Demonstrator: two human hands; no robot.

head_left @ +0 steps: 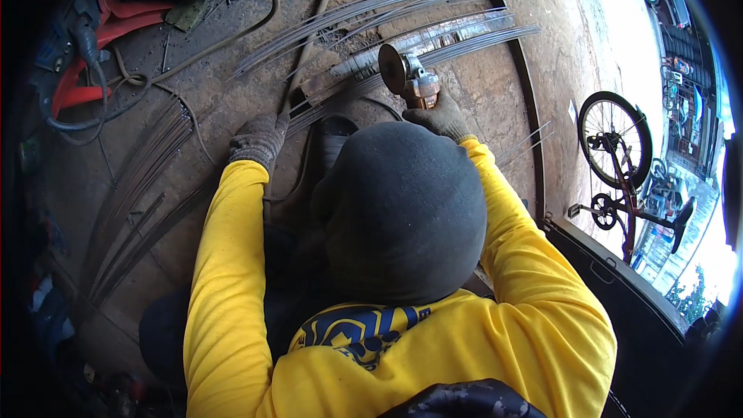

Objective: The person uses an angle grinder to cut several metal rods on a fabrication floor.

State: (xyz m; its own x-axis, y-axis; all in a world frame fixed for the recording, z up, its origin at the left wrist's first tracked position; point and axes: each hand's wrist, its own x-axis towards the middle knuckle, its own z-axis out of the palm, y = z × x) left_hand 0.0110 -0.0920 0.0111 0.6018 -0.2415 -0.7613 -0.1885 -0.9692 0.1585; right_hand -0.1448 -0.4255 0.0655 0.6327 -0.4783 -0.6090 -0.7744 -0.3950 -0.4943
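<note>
My right hand [441, 114], in a dark work glove, is wrapped round the body of an angle grinder [422, 87]. The grinder's round disc [393, 70] stands close over a bundle of thin steel rods [457, 50]. In a grey knit glove, my left hand [259, 139] is closed round the same bundle farther left, where the rods pass under the fingers. Beside the rods lies a long worn metal bar [433, 37] on the brown floor. Shadow and the glove hide the fingertips of my left hand. Whether the disc touches the rods, I cannot tell.
A dark head covering [402, 209] blocks the lower middle. More loose rods [371, 4] lie beyond, and others [147, 162] at left. Cables [271, 8] cross the floor near a red-framed machine [77, 85]. A bicycle [619, 147] stands at right past a metal floor edge [530, 108].
</note>
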